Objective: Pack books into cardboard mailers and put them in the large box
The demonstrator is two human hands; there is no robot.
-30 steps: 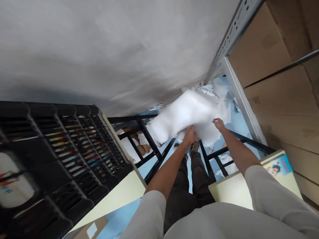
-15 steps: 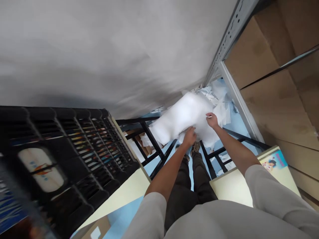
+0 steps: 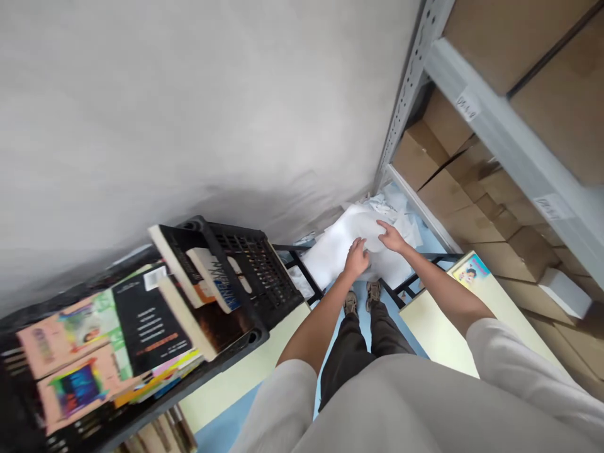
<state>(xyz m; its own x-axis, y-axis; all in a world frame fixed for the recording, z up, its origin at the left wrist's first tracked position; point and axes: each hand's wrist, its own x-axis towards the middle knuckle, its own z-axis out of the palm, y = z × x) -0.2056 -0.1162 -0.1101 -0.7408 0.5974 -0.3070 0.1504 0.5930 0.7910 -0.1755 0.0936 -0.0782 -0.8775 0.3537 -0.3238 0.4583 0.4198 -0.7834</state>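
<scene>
A pile of white foam wrap sheets lies ahead of me on a black metal frame, against a grey wall. My left hand rests on the near part of the pile with its fingers curled down into the sheets. To its right, my right hand lies on the pile, fingers stretched out and a little apart. Both forearms reach forward from white sleeves. My shoes stand on the blue floor just below the hands.
A black plastic crate filled with several books stands at my left on a pale yellow surface. A metal shelf rack loaded with cardboard boxes rises on the right. Another pale yellow board carries a small picture book.
The view has tilted so the crate's books and more of the rack show. Both hands have shifted forward over the white sheets, and the right hand has flattened on top.
</scene>
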